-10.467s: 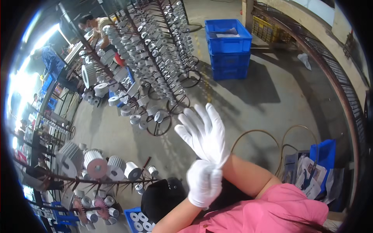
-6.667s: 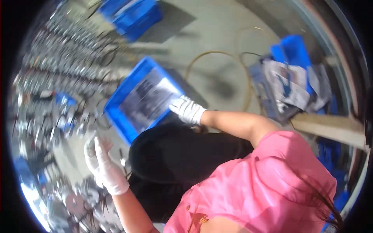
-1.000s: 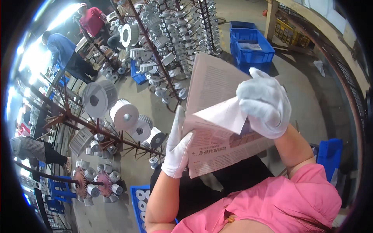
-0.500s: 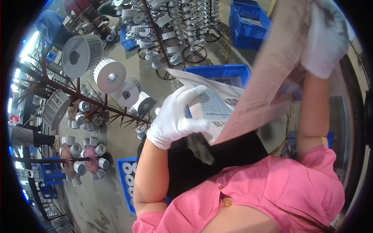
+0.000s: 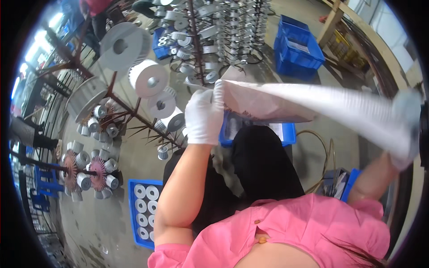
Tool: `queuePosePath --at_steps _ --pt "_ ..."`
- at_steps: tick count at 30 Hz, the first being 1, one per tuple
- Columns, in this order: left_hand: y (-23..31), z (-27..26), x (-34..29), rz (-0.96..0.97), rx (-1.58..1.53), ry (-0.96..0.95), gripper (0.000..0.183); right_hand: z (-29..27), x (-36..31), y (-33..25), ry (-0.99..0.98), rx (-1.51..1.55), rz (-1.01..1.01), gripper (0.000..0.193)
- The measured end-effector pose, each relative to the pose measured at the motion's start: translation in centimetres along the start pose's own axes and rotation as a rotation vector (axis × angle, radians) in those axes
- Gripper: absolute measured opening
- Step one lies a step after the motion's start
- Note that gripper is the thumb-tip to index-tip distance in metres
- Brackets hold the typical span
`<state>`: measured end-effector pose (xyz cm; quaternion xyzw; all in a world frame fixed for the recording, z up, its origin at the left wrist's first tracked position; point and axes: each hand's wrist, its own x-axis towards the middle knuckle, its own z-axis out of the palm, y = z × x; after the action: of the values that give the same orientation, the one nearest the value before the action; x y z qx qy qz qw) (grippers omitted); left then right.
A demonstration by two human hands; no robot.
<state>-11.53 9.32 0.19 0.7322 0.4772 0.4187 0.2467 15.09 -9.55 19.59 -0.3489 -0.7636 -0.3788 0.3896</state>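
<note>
A sheet of newspaper (image 5: 272, 102) is stretched in a slanting band across the space above my knees, its right part smeared by motion. In a white glove, my left hand (image 5: 203, 117) is closed on the sheet's left end with the fingers curled over its edge. My right hand (image 5: 405, 127), gloved too and blurred, is at the far right rim, closed on the other end. Beneath the paper, beyond my knees, stands a blue crate (image 5: 290, 134), partly covered by the sheet, with paper visible inside it.
Left of me stands a spiked rack (image 5: 127, 106) carrying grey toothed pulleys (image 5: 149, 78). A blue crate of ring-shaped metal parts (image 5: 131, 201) sits by my left leg. Stacked blue crates (image 5: 297, 49) stand far right of centre. More loaded racks (image 5: 194, 40) and a person (image 5: 96, 13) are farther back.
My right hand has swung down and outward to the right, pulling the newspaper from upright to nearly level. My left hand has moved up slightly and closed over the sheet's edge.
</note>
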Motion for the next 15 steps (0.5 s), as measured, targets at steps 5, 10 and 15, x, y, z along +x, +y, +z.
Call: queuePosePath --at_steps 5,10,15 --pt "-0.6 0.8 0.4 0.167 -0.185 0.262 0.026 -0.3 -2.0 -5.7 -1.115 1.121 -0.012 0.024" --pt "1.4 2.5 0.3 0.391 -0.287 0.29 0.02 -1.5 -0.3 -2.4 -1.497 1.481 -0.288 0.02" --pt "0.2 1.1 -0.9 0.507 -0.082 0.237 0.02 10.4 1.0 -2.3 -0.702 0.64 0.814 0.034"
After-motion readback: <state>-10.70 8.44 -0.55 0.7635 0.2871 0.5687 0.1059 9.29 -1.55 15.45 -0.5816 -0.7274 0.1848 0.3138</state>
